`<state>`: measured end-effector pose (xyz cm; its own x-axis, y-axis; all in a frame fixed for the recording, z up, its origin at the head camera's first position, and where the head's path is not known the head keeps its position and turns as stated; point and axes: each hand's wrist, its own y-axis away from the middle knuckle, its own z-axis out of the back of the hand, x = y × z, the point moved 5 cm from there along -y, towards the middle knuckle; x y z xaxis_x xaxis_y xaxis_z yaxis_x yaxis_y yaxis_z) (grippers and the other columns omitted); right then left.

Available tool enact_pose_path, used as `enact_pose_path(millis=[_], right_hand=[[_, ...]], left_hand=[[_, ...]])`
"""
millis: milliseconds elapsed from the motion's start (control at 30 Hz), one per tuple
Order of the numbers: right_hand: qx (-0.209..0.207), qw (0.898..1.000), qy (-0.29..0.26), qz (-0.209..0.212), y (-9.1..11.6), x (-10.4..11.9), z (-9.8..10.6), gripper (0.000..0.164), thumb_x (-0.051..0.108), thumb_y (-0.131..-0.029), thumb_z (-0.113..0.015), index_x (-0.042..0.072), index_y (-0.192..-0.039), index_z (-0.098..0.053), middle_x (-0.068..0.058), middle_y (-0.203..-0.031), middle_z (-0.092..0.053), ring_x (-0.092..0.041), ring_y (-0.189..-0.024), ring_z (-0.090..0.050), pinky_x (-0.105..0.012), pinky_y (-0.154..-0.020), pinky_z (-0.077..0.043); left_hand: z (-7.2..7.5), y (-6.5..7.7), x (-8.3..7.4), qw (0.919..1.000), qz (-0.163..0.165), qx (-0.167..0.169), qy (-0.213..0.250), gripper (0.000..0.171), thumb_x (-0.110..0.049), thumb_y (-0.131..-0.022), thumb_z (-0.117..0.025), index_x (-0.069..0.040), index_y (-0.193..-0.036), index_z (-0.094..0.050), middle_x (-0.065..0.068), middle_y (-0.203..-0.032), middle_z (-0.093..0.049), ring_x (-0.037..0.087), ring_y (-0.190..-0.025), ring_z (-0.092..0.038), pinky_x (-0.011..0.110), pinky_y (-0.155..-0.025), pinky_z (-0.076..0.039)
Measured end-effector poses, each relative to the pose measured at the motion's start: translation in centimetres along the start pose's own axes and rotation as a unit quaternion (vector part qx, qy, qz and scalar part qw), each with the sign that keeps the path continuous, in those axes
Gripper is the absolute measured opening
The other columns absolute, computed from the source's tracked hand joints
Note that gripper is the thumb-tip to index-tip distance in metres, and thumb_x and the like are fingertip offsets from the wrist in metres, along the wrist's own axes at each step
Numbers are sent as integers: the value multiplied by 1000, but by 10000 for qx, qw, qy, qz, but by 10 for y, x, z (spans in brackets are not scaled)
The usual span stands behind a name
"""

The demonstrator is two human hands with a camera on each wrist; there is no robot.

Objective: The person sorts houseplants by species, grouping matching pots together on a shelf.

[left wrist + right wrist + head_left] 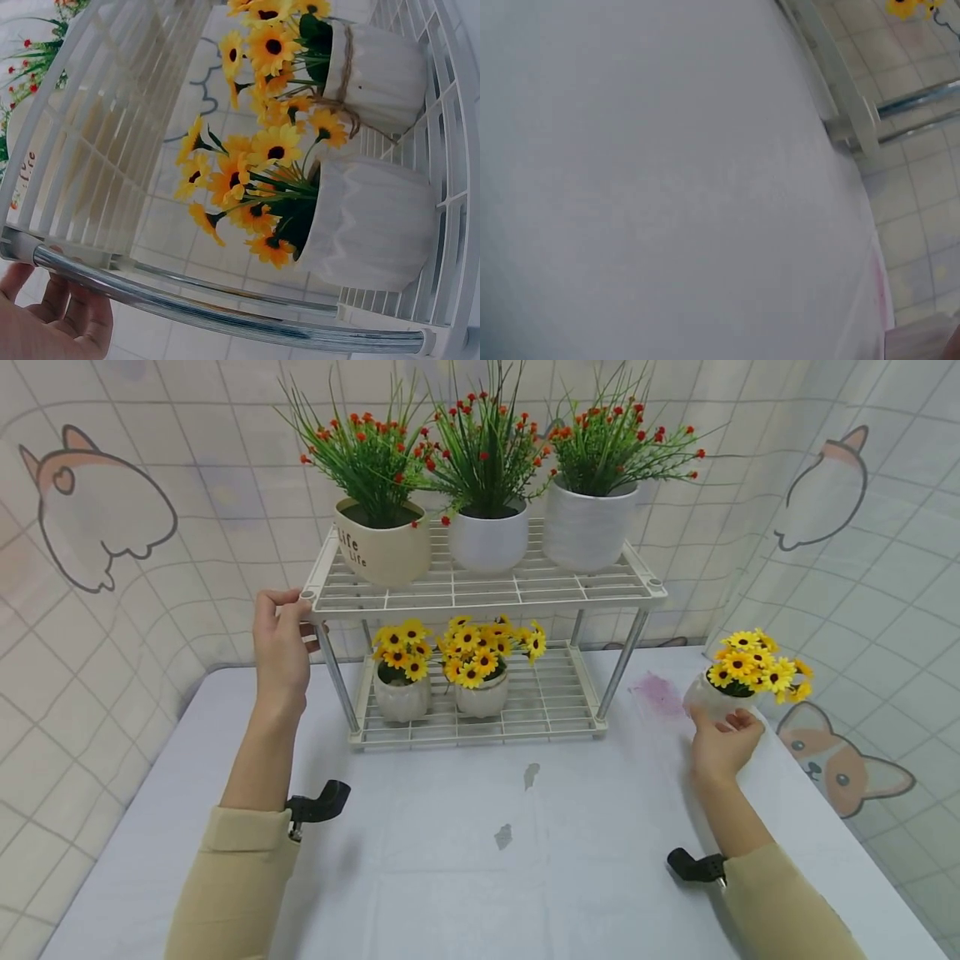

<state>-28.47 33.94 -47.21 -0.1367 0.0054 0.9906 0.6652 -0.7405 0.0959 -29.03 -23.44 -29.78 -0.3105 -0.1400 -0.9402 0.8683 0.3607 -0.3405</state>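
Observation:
A white two-tier wire shelf [487, 603] stands at the back of the table. My left hand [283, 647] grips its upper left front corner, thumb near the top and fingers curled about the metal post [225, 313]. Off to the right of the shelf, my right hand [724, 747] holds a small white flowerpot [703, 695] of yellow daisies [750, 664], tilted to the right. In the right wrist view only an edge of a pale pot [917, 342] shows, low in the corner. Two similar daisy pots [402, 699] sit on the lower tier, left and centre.
On the top tier stand three larger pots of grass with red flowers: a cream one [386, 552], a small white one [489, 539] and a wider white one [588, 527]. The white table [450, 877] extends in front, with a tile-patterned curtain [217, 510] behind.

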Motion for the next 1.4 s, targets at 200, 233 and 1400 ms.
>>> enact_pose_path(millis=[200,233,1400], right_hand=[[-114,9997,117,-193,-24,-2,4,84,40,-91,-77,20,-152,-23,2,-151,-24,-12,-135,-30,-21,-110,-29],[-103,9996,136,-207,-27,-2,3,87,40,-91,-77,20,-154,-21,1,-155,-22,-12,-141,-27,-20,-113,-26],[58,9987,489,162,-51,-6,6,105,34,-82,-87,27,-162,-19,6,-167,-21,-7,-152,-14,-26,-120,-5]], left_hand=[[0,0,0,10000,-47,26,-18,15,-22,-106,-39,-20,-114,-50,11,-124,-62,16,-95,-59,33,-83,-44],[0,0,0,10000,-58,36,-26,15,-22,-106,-39,-20,-115,-50,11,-124,-62,16,-96,-59,33,-83,-43],[1,0,1,9999,-45,37,145,14,-21,-106,-40,-19,-114,-52,11,-122,-64,18,-94,-59,35,-81,-43]])
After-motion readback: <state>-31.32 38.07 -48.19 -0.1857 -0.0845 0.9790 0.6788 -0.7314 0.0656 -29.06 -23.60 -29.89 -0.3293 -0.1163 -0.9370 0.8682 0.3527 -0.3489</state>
